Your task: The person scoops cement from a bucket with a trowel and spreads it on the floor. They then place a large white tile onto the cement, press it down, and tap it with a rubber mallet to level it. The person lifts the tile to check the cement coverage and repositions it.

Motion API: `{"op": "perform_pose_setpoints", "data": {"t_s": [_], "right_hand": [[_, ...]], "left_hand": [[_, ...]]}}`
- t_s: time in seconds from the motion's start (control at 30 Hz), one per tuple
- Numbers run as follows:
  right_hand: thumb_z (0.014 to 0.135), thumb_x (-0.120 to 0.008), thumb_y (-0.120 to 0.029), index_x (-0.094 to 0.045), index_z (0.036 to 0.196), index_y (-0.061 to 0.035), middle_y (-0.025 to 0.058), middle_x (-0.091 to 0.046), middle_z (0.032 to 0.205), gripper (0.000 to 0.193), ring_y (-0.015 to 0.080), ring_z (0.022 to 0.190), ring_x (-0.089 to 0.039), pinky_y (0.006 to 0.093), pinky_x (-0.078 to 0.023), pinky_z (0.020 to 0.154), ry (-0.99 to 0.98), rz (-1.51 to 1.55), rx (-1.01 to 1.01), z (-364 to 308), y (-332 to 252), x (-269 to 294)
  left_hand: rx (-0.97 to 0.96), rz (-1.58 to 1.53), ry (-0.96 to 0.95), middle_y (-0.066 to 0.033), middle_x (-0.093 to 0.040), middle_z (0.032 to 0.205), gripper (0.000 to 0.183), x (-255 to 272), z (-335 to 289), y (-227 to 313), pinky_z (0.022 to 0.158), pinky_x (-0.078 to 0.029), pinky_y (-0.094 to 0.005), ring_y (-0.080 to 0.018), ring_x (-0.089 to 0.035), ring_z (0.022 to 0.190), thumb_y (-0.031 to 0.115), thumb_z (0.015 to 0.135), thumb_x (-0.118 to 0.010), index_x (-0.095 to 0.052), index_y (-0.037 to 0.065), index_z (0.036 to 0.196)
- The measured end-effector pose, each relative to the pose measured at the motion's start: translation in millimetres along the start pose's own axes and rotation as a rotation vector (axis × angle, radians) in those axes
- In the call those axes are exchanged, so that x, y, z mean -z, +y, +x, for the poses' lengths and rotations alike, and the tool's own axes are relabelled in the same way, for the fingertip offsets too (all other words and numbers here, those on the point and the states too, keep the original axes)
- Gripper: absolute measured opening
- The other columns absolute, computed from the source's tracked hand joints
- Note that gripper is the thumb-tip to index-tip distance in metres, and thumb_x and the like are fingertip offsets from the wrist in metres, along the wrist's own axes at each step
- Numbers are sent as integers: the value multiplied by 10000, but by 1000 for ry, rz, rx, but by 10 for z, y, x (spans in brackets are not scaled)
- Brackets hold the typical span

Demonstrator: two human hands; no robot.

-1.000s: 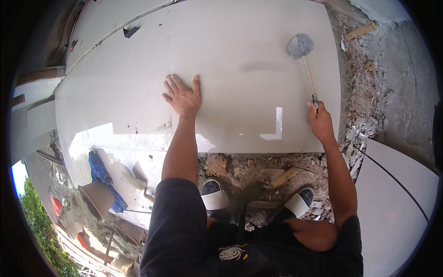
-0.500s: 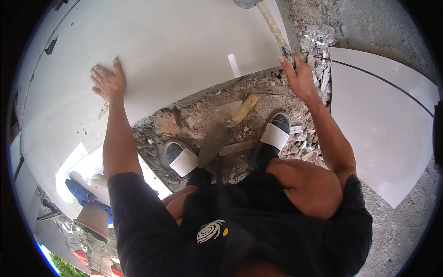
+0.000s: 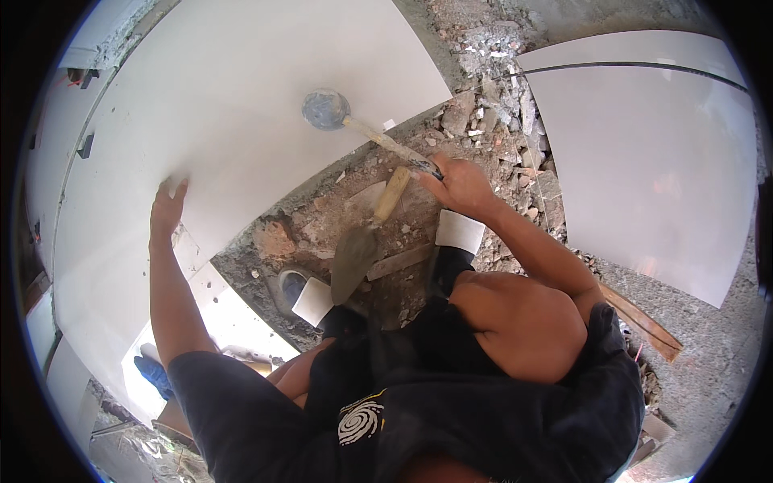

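My right hand is wrapped round the dark end of a mallet's wooden handle. The round grey head of the mallet is over the large pale tile, near its front edge; whether it touches I cannot tell. My left hand is at the same tile, farther left, fingers stretched out and tips slightly blurred. Between my feet a trowel lies on the rubble, its blade coated grey and its wooden handle pointing away from me.
Another large pale tile, crossed by a dark line, lies at the right. Broken rubble fills the gap between the tiles. A wooden strip is by my right elbow. Small black pieces sit along the left joint; a blue cloth item lies lower left.
The mallet's head has come from the far edge of the view toward me and leftward over the tile. My left hand has shifted nearer me along the tile. The view has turned.
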State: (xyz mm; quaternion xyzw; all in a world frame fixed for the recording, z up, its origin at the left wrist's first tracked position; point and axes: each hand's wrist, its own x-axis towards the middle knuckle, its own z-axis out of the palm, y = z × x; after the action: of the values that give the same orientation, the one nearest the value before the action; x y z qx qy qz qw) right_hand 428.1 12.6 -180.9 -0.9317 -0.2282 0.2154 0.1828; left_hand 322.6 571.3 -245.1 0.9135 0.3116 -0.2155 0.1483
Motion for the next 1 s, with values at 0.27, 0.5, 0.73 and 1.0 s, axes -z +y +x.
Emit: {"op": "perform_pose_setpoints", "data": {"t_s": [0.27, 0.5, 0.73, 1.0], "right_hand": [[784, -683, -479, -592, 911, -70, 127, -649, 735, 437, 333, 662, -651, 431, -519, 589, -353, -369, 417, -5, -590, 448], [789, -695, -386, -559, 941, -66, 112, -622, 840, 379, 320, 787, -641, 421, -511, 666, -467, -329, 866, 452, -2080, -419], [738, -736, -304, -517, 870, -70, 95, -581, 831, 347, 285, 800, -623, 403, -508, 686, -376, 6, 943, 77, -2987, -2203], [878, -590, -364, -615, 848, -74, 97, -600, 867, 292, 267, 855, -631, 403, -494, 808, -384, -329, 959, 651, -2596, -1165]], "left_hand": [[-21, 77, 302, -213, -542, 1308, 693, 1103, -1315, -530, 1039, -399, -408, -365, -502, 1236, 573, 901, -508, -498, 36, 1338], [231, -852, 758, -242, -574, 1245, 659, 671, -2573, -1161, 1021, -392, -365, -288, -554, 1180, 472, 948, -518, -485, -80, 1306], [416, -1214, 629, -184, -591, 1214, 450, -459, -3151, -884, 999, -416, -338, -245, -557, 1152, 309, 986, -519, -542, -60, 1242], [177, -1081, 408, -186, -615, 1201, 445, -829, -2499, -627, 994, -415, -368, -274, -550, 1173, 332, 975, -528, -572, -28, 1233]]}}
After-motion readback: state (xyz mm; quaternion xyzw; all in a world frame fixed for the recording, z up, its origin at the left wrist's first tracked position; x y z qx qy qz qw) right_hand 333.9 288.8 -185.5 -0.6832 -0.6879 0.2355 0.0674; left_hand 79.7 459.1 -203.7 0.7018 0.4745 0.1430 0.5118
